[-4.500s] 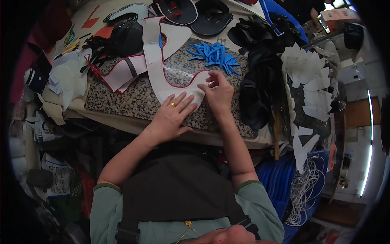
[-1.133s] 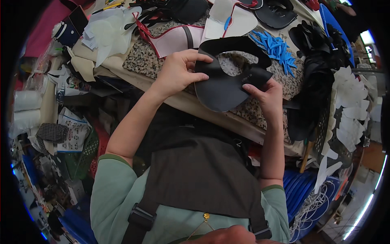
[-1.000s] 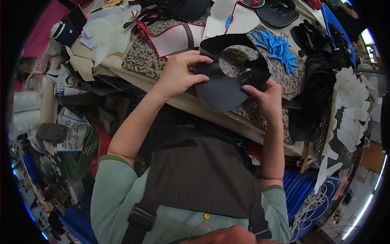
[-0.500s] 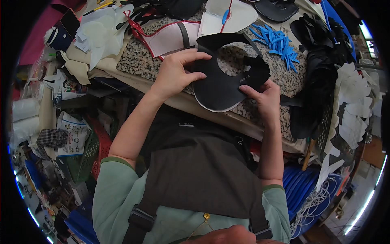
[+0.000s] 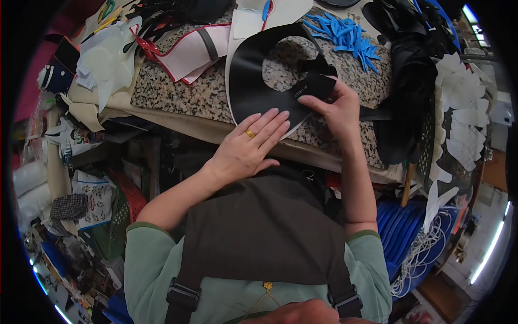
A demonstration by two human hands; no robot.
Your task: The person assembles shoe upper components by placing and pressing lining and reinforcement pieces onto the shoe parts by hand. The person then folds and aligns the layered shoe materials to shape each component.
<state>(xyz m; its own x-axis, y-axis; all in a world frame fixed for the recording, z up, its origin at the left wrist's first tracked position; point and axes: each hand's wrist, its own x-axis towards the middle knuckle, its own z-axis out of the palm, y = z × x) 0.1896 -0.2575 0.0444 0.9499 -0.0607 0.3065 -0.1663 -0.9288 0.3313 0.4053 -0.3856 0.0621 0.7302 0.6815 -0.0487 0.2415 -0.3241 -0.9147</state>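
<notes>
Black shoe-upper piece (image 5: 251,97) laid over a speckled granite slab (image 5: 183,97)

Near its right end runs a short pale line of printing (image 5: 302,90), small characters on a smooth, leather-like surface with a soft sheen. The piece curves like a thick C around a rounded opening, through which the slab's grey, black and beige grain shows. Along its left and lower rim peeks a pale layer (image 5: 229,81) beneath

Two hands, apart from each other, work on it: the left hand (image 5: 247,144), wearing a plain gold ring (image 5: 250,133), lies flat with straight fingers across the lower edge; the right hand (image 5: 335,110) pinches the right end, thumb on top

Beyond them, on the cloth-covered desk (image 5: 183,125), sit a pale pink piece (image 5: 189,53) edged in red and crossed by a dark band, a white panel (image 5: 245,21) bearing a blue tab, and a tangled heap of slim, pointed blue strips (image 5: 345,36). To the right, black pieces (image 5: 407,75) are piled beside petal-shaped white cutouts (image 5: 461,116). At lower left, a white bag (image 5: 93,197) carries dark printing too small to read
</notes>
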